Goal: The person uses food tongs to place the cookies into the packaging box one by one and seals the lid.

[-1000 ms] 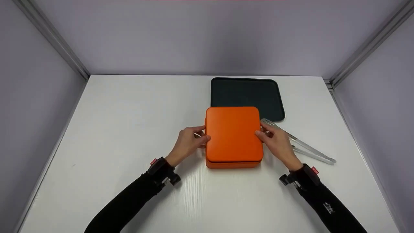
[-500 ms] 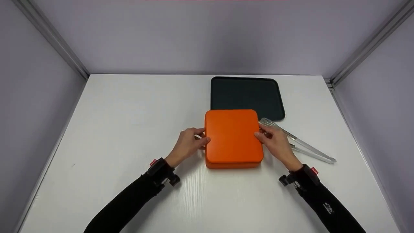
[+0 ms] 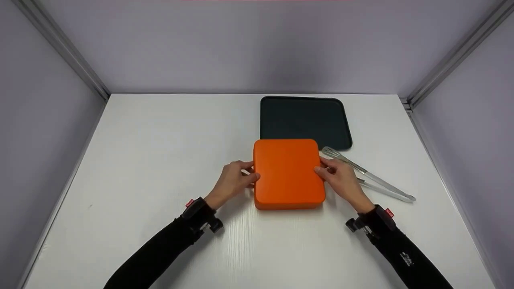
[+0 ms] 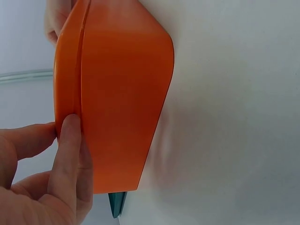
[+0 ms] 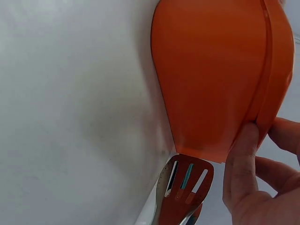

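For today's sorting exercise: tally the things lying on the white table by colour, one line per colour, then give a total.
Orange: 1, the lidded box
Dark green: 1, the tray
Silver: 1, the tongs
Total: 3

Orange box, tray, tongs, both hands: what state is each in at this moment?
Orange box: lid on, flat on the white table.
Left hand: fingers grip the box's left edge at the lid seam.
Right hand: fingers grip the box's right edge.
Dark tray: empty, flat behind the box.
Metal tongs: lying on the table, unheld.
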